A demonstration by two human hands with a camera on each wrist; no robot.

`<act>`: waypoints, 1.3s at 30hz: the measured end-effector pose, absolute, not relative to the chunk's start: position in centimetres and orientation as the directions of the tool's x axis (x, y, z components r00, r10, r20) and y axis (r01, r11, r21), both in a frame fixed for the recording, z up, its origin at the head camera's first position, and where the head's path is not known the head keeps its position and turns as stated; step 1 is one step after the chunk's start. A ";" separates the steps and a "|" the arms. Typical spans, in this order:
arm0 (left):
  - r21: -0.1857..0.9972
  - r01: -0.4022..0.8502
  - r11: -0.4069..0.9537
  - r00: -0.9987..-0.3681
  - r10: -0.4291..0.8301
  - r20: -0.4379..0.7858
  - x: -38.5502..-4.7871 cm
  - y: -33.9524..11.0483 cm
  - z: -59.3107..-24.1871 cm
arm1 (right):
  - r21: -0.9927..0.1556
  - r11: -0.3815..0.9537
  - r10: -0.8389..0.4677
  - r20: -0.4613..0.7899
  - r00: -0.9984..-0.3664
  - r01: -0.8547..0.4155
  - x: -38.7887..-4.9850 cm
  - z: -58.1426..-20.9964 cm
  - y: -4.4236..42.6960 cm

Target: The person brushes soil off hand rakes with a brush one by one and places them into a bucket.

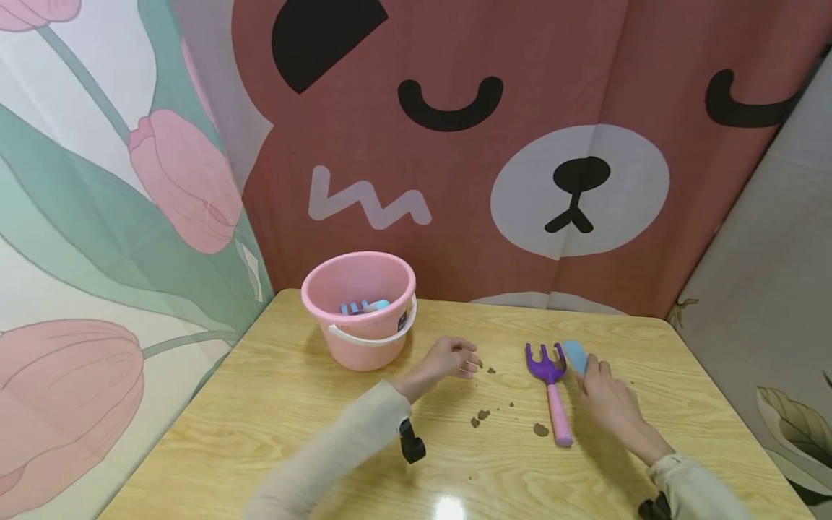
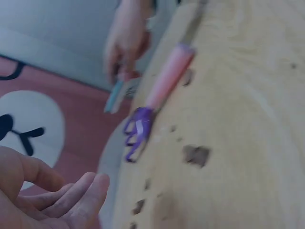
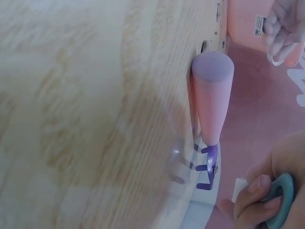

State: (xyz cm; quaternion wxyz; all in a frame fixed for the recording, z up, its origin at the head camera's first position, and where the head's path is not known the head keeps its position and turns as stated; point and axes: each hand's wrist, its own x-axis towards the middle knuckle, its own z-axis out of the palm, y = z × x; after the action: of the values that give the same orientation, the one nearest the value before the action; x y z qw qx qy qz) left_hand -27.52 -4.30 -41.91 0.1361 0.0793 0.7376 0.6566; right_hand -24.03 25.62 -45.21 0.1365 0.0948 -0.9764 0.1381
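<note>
My right hand grips a small light-blue tool above the right side of the table. In the right wrist view the fingers curl round its teal loop; the kind of tool cannot be told. Close to the left of that hand lies a toy garden fork with purple tines and a pink handle. My left hand hovers with loosely bent fingers and holds nothing, between the pink bucket and the fork. Brown crumbs of dirt lie scattered on the wooden table between the hands.
The bucket stands at the back left, its white handle hanging down in front. Inside it shows a light-blue pronged tool. A curtain with a bear face hangs behind the table, and patterned cloths flank both sides.
</note>
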 end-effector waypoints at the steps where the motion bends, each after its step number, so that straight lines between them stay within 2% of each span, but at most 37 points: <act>1: 0.988 -0.064 0.139 -0.950 0.295 -0.103 -27.4 -3.9 -42.2 | -0.245 0.943 -0.148 0.296 -0.944 -0.224 -24.0 -45.1 25.6; 13: 0.975 -0.072 0.208 -0.916 0.373 -0.147 -26.3 -0.7 -43.5 | -0.244 0.945 -0.144 0.282 -0.949 -0.216 -24.2 -45.0 25.3; 27: 0.972 -0.148 0.180 -0.940 0.281 -0.196 -25.5 3.1 -44.6 | -0.248 0.947 -0.135 0.272 -0.953 -0.205 -24.0 -44.7 25.4; 34: 0.970 -0.104 0.221 -0.948 0.273 -0.164 -25.6 4.7 -45.3 | -0.242 0.947 -0.143 0.263 -0.954 -0.209 -24.0 -44.8 25.5; 39: 0.971 -0.128 0.203 -0.954 0.242 -0.176 -26.1 6.0 -46.0 | -0.236 0.948 -0.151 0.253 -0.956 -0.213 -24.1 -45.1 25.6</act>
State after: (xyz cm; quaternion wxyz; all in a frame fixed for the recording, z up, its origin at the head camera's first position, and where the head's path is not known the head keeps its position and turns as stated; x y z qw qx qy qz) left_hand -26.08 6.01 -46.05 0.1468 0.0376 0.7616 0.6301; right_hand -24.11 25.64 -45.06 0.1167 0.0928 -0.9801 0.1314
